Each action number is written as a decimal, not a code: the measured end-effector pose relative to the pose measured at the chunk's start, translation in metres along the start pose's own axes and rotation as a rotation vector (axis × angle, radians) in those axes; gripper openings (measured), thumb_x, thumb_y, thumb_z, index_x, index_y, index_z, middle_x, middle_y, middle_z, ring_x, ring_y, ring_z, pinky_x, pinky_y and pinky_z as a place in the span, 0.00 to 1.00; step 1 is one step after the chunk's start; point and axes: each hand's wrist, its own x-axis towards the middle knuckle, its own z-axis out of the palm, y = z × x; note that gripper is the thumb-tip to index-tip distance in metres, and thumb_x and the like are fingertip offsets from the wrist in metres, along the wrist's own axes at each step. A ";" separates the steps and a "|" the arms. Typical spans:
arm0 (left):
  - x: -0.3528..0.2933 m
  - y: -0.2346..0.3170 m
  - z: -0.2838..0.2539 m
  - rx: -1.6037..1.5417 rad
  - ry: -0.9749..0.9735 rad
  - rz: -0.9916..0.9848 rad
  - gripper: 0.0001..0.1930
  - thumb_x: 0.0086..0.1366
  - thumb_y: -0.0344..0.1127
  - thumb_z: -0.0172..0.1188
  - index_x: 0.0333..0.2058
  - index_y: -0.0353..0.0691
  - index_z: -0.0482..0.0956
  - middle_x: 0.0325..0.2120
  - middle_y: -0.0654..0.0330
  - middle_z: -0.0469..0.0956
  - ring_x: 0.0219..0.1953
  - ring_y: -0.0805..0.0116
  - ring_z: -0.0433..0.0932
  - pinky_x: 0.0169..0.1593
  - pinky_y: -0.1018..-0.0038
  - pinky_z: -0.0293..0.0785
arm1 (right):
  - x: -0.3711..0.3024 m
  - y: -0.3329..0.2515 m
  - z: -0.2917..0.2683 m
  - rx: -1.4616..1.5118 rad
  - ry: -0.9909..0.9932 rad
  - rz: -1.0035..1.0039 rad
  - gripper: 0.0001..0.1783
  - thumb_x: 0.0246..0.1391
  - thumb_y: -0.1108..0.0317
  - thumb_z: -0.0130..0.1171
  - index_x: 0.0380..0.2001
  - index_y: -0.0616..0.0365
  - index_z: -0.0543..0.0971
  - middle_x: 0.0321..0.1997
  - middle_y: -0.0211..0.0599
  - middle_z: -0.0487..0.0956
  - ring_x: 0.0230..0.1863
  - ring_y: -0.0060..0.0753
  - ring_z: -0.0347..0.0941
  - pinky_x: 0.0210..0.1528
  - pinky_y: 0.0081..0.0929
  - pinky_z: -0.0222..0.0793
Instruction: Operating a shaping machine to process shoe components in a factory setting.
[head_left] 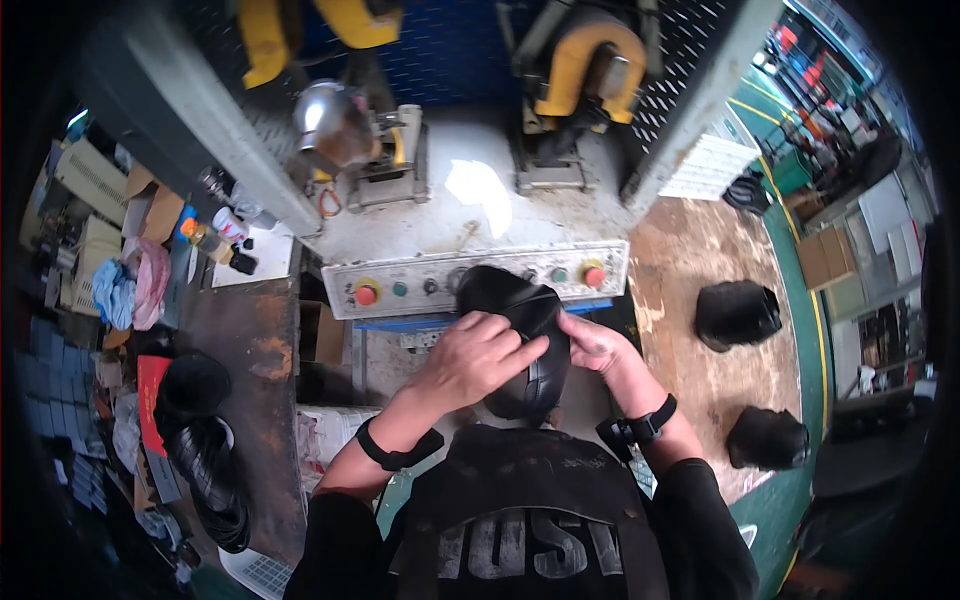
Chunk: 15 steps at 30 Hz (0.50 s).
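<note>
Before my chest I hold a black leather shoe upper (540,385), its upper end reaching in front of the machine's control panel (520,262). My left hand (468,362) lies across its left side with the fingers bent over the leather. On the opposite edge, my right hand (593,345) pinches the upper between thumb and fingers; part of that grip is hidden behind the leather. Red and green buttons sit at both ends of the panel.
Behind the panel stand a shiny metal form (325,115) and a yellow curved clamp (600,60). Two black uppers (738,315) rest on the right-hand wooden bench (690,400). A pile of black uppers (205,470) lies on the left bench, bottles (205,240) beyond.
</note>
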 end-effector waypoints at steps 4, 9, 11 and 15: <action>0.032 0.032 0.036 -0.078 -0.032 0.040 0.19 0.49 0.32 0.56 0.43 0.44 0.79 0.32 0.63 0.74 0.41 0.63 0.73 0.46 0.66 0.69 | -0.041 0.003 -0.029 0.209 -0.077 -0.246 0.24 0.56 0.67 0.56 0.55 0.61 0.67 0.52 0.43 0.74 0.53 0.39 0.71 0.57 0.40 0.68; 0.063 0.079 0.091 -0.256 -0.073 0.026 0.20 0.49 0.36 0.64 0.44 0.41 0.78 0.36 0.60 0.75 0.46 0.60 0.73 0.52 0.61 0.65 | -0.096 0.005 -0.112 0.462 -0.224 -0.584 0.24 0.54 0.69 0.56 0.53 0.66 0.68 0.51 0.47 0.74 0.49 0.48 0.74 0.53 0.47 0.70; 0.079 0.088 0.114 -0.258 -0.169 0.050 0.23 0.51 0.40 0.65 0.47 0.42 0.77 0.35 0.59 0.74 0.46 0.62 0.71 0.55 0.60 0.63 | -0.118 0.002 -0.141 0.583 -0.319 -0.650 0.23 0.54 0.69 0.56 0.53 0.65 0.69 0.51 0.46 0.74 0.47 0.52 0.75 0.50 0.48 0.72; 0.119 0.108 0.164 -0.370 -0.163 0.149 0.21 0.51 0.39 0.64 0.44 0.41 0.77 0.32 0.60 0.74 0.44 0.63 0.72 0.55 0.59 0.64 | -0.166 -0.001 -0.176 0.496 -0.209 -0.837 0.22 0.54 0.69 0.56 0.52 0.64 0.70 0.49 0.45 0.75 0.45 0.53 0.74 0.48 0.46 0.72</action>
